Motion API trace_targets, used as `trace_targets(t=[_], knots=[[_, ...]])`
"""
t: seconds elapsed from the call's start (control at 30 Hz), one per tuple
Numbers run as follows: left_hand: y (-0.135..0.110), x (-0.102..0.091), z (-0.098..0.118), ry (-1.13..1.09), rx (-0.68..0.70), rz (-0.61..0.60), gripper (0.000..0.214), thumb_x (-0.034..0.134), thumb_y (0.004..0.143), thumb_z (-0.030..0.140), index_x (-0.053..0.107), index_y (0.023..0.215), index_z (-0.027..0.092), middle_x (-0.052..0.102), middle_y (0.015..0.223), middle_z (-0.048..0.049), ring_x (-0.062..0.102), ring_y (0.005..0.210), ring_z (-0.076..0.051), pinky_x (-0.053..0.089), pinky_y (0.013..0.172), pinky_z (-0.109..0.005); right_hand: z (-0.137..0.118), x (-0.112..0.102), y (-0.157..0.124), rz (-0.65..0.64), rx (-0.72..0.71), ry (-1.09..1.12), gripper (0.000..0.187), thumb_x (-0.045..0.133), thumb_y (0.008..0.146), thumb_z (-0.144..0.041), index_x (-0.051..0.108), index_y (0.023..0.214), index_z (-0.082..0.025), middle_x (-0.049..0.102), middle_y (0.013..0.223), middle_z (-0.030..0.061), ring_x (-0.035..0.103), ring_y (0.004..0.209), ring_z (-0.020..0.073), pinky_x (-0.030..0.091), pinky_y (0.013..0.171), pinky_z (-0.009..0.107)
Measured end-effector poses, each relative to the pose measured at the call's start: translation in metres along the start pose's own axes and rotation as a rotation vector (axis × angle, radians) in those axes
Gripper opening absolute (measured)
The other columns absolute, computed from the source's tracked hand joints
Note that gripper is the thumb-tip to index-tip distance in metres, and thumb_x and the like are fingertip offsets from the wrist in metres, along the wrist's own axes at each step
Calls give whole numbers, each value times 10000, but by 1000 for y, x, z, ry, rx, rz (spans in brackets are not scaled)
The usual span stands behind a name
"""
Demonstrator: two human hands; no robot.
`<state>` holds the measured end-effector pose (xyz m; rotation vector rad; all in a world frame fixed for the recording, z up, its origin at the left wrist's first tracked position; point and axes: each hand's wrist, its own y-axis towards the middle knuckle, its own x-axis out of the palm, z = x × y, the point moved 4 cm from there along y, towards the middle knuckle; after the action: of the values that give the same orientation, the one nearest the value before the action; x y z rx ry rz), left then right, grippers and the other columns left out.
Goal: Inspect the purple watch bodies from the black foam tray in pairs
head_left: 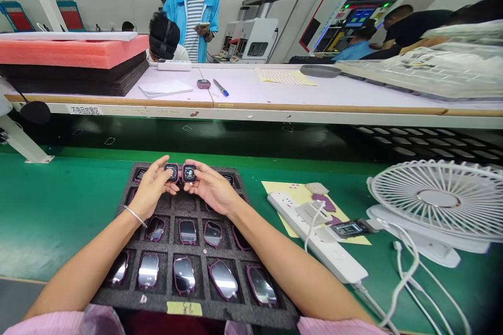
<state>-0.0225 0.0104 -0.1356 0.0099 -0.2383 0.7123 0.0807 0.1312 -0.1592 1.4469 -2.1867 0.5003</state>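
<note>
My left hand (154, 186) pinches a smartwatch (171, 172) with a purple case and a lit screen. Side by side with it, a second smartwatch (189, 173), also purple and lit, is held in my right hand (214, 187). Both are above the far part of a grey foam tray (129, 297). Several purple-framed watch pieces with dark glass faces, such as this watch (184, 275), lie in the tray's compartments. My forearms hide some compartments along both sides. A yellow label (184, 308) is stuck to the tray's near edge.
A white power strip (322, 241) with cables and a white fan (436, 204) stand to the right on the green mat. A raised shelf (243, 95) spans the back, bearing pink foam (74, 52), a pen (220, 87) and plastic trays (428, 70). Several people are beyond it.
</note>
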Motion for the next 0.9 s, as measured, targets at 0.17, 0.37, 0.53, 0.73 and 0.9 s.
trace_targets(t=[0.17,0.37,0.53,0.73,0.9], knots=[[-1,1,3,-59,-5,-30,491,664,803,323,559,1247,141,677,902,-32,695,578,-135,587,590,-281,-3,3,-1,12,-50,-12,370,765,752,-284,626,1086,-206,712,842,-1,655,615,124,461,631,273],[-2,2,4,-19,42,-32,412,709,759,332,585,1115,168,692,959,-24,734,617,-159,625,624,-302,-7,4,0,-2,-131,-34,368,749,744,-268,639,1090,-203,713,892,11,642,608,112,441,611,264],[-5,4,9,25,113,-20,395,714,720,279,589,1079,175,686,1005,-14,737,616,-141,647,646,-300,-10,4,-2,4,-178,-59,377,748,731,-247,642,1092,-216,719,895,8,628,599,116,467,625,284],[-7,4,9,57,108,-29,422,682,691,235,591,1099,170,684,1054,-27,751,640,-152,659,666,-300,-11,5,-4,0,-191,-115,378,739,731,-204,650,1099,-216,695,839,-17,633,596,118,465,614,286],[-7,4,8,69,109,-45,410,660,697,227,590,1096,168,682,1076,-44,750,633,-155,664,658,-315,-9,4,-4,0,-197,-135,363,745,746,-220,650,1097,-216,692,832,-24,630,582,106,467,608,280]])
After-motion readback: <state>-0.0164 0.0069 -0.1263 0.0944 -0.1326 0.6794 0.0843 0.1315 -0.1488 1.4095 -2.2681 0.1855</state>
